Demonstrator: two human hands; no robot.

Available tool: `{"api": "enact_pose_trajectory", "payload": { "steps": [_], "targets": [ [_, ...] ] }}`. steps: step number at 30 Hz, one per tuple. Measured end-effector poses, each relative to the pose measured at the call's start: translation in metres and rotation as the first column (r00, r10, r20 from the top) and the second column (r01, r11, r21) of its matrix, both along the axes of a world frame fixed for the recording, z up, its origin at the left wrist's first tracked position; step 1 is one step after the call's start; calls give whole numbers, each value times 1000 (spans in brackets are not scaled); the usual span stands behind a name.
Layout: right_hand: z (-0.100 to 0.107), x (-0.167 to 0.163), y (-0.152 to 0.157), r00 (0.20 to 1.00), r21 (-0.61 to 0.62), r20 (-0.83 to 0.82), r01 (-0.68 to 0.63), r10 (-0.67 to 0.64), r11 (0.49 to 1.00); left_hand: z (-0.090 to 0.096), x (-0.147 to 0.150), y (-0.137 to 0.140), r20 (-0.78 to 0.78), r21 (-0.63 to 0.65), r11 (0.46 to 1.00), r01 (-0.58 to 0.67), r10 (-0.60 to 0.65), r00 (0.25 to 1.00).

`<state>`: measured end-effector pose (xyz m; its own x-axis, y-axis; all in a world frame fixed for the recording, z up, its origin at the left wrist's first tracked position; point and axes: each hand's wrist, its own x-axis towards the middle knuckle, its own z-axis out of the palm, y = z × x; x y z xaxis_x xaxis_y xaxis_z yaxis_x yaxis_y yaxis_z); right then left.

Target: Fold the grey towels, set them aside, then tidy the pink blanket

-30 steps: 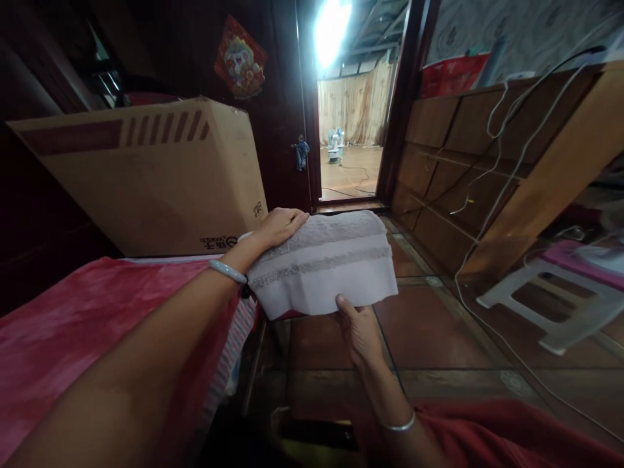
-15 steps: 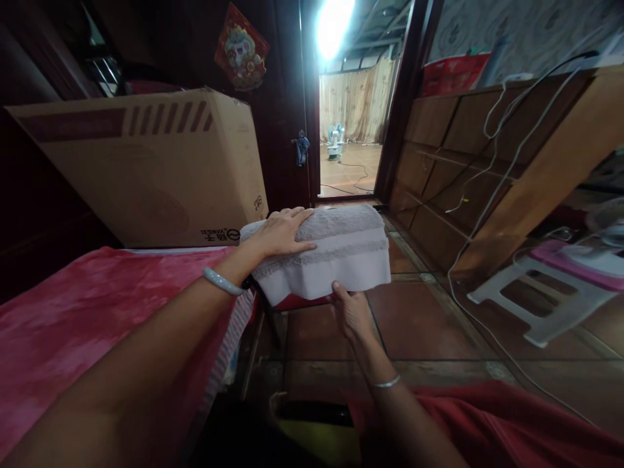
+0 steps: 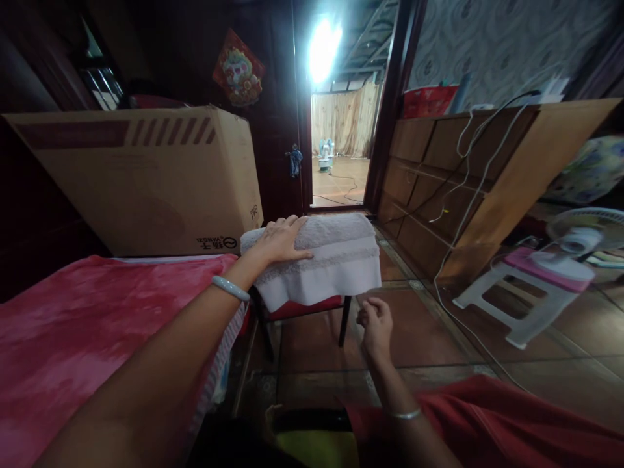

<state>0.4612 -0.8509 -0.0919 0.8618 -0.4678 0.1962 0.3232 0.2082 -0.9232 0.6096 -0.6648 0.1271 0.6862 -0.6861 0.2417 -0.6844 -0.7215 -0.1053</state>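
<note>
A folded pale grey cloth (image 3: 336,250) with a fluffy top and a smooth white lower band lies over a chair with a red seat (image 3: 305,309) and dark legs. My left hand (image 3: 280,240) rests on the cloth's upper left part, fingers stretched out and spread, palm down. Just below the cloth's right corner is my right hand (image 3: 376,325), apart from it, with its fingers curled in and nothing seen in them. The chair's upper parts are hidden under the cloth.
To the left, a big cardboard box (image 3: 146,182) stands behind a pink blanket (image 3: 97,338). A wooden cabinet (image 3: 502,214) lines the right side, with a hanging cable (image 3: 439,279). A fan (image 3: 578,244) sits on a plastic stool (image 3: 507,286). An open doorway lies ahead.
My right hand has let go of the cloth's lower edge and moved right and down, its fingers curling. My left hand stays flat on the cloth. The view has shifted slightly, showing more of the chair.
</note>
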Motion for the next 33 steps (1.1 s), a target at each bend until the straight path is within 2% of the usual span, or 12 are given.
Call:
{"api": "enact_pose_trajectory", "payload": {
  "steps": [1,3,5,7,10,12,13,14,15,21,28,33],
  "targets": [
    [6,-4,-4,989,-54,12,148,-148,988,-1,-1,1,9,-11,1000,16,-16,1000],
    [31,-4,-9,907,-195,98,422,-410,886,-2,-4,2,26,-27,999,25,-25,999],
    [70,10,-12,835,-367,266,549,-481,751,-3,-10,3,48,-31,1000,-2,3,999],
    [112,34,-15,811,-555,433,584,-393,593,-3,-17,5,66,-25,999,-40,42,997],
    [162,78,-21,877,-843,450,480,-172,244,-7,-24,12,92,-24,994,-110,112,989],
    [178,103,-29,950,-950,313,313,-5,-7,-11,-25,20,88,-39,982,-187,190,978],
    [182,112,-34,972,-967,225,232,69,-107,-13,-24,24,74,-46,973,-225,228,971],
    [183,119,-38,981,-969,145,168,132,-181,-15,-23,28,56,-54,966,-254,257,965],
    [183,124,-43,980,-966,87,127,179,-226,-16,-22,32,39,-61,961,-271,274,961],
    [174,129,-66,957,-953,42,124,286,-275,-15,-13,40,24,-39,977,-211,212,977],
    [168,126,-68,964,-947,83,155,252,-281,-8,-7,46,1,-20,988,-155,155,988],
    [168,125,-64,964,-944,94,166,250,-286,-5,-19,24,19,-56,989,-139,140,990]
  ]
}}
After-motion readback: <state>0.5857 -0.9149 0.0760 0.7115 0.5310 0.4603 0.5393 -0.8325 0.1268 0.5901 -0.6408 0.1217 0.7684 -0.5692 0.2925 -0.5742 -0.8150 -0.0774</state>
